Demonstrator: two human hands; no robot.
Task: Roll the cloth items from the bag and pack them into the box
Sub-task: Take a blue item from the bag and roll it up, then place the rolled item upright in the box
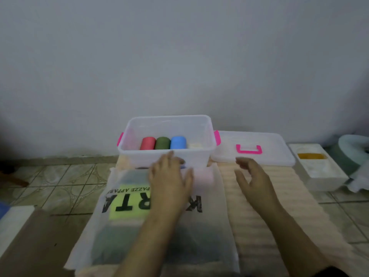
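Frame blurry, both hands smeared. Bag (123, 226) is translucent white, lies flat on a peach towel (259, 206) on the tiled floor; cloth inside shows only as dim yellow-green, dark green and pink patches, count can't be told. Bag print partly covered by left forearm. Bag's near edge and both forearms cut off by frame bottom. Left hand (169, 176) fingers straight and spread, palm down over the bag's far end, just before the box (167, 140); whether it touches the bag can't be told. Right hand (251, 176) over the towel right of the bag, fingers loosely curved, holding nothing. Box clear with pink latches, holds red roll (147, 143), green roll (162, 142), blue roll (178, 142) side by side, pale item beside blue unclear. Lid (253, 148) lies right of the box
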